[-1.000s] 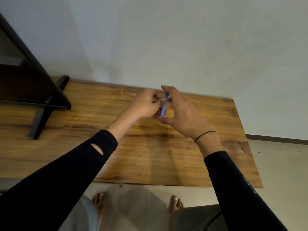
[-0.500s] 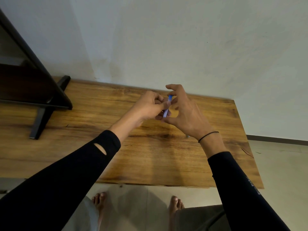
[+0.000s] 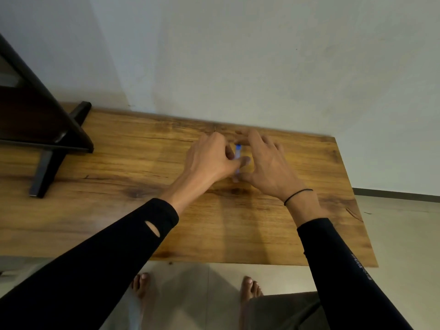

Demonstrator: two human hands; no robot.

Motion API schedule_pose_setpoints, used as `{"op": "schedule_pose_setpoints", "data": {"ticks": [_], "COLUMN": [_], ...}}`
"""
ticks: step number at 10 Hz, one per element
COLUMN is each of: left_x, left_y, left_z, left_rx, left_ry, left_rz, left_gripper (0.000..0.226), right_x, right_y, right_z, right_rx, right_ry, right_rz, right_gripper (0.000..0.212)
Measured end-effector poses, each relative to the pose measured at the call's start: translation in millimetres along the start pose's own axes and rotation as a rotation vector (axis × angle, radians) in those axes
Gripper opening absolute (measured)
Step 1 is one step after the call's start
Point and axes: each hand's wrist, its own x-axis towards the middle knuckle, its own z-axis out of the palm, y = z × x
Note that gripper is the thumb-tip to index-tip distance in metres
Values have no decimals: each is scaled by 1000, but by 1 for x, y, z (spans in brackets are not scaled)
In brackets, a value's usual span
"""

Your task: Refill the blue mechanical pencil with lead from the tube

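The blue mechanical pencil [image 3: 237,151] stands nearly upright between my two hands, above the far middle of the wooden table [image 3: 119,210]. My left hand [image 3: 209,160] pinches its middle with thumb and fingertips. My right hand [image 3: 264,165] curves around it from the right, forefinger near the top end and thumb near the bottom end. The picture is blurred by motion, and only a short blue stretch of the pencil shows. I see no lead tube; the hands may cover it.
A dark wooden stand [image 3: 45,139] with angled legs occupies the table's left part. A pale wall rises right behind the table. The table's right edge [image 3: 354,201] drops to a tiled floor. My bare feet [image 3: 250,287] show below the near edge.
Both hands have sunk toward the table and slightly away from me, carrying the pencil along. The pencil has gone from tilted to nearly upright.
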Motion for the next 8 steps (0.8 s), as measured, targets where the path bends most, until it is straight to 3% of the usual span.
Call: {"op": "schedule_pose_setpoints", "data": {"ticks": [2,6,8], "left_x": [2,-21,-52], "left_y": [-24,-39,-24], "left_z": [-12,2,-19], "left_rx": [112,276,298], "left_ry": [10,54,-113], "left_rz": [36,120,-6], "left_gripper": [22,16,27], "right_x": [-2,2,1], "right_y": [15,17,-12], "right_z": [11,9,-10], "right_rx": [-134,-135,-127], "right_ry": [-160,-266,-348], "right_rz": [-2,-18,59], "right_gripper": [105,101,102]}}
